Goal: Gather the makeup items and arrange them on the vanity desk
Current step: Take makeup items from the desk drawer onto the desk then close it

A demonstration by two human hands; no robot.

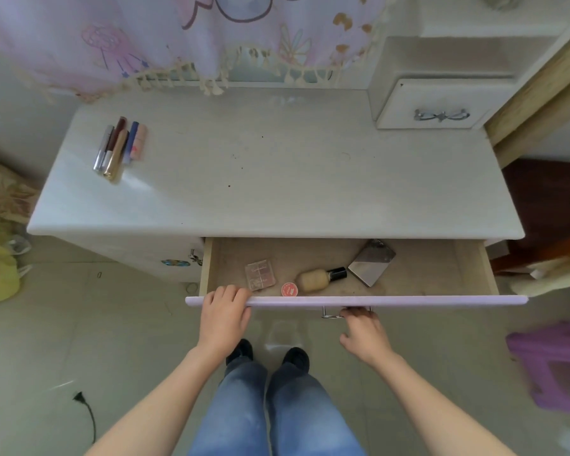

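The vanity desk (277, 179) is seen from above, filling the middle of the frame. A cluster of makeup tubes (119, 147) is laid side by side, touching, at the upper left of its white top.

Below the top, in the lower middle of the frame, 1 drawer (441, 268) is pulled out. 4 items are seen inside, lying apart from one another:
- a clear eyeshadow palette (259, 274) towards the left
- a round red tin (289, 288) just behind the front edge
- a foundation bottle (321, 278) with a black cap, laid on its side
- a silver compact (371, 263) at the right, tilted

The lilac drawer front (408, 300) is grasped by the left hand (224, 312), whose fingers are curled over its top edge. The metal handle (330, 314) beneath that edge is gripped by the fingers of the right hand (364, 330).

A fringed pink cloth (128, 37) is hung across the top of the frame. A small drawer unit (441, 103) is set at the upper right, and a purple stool (553, 366) is seen at the lower right.
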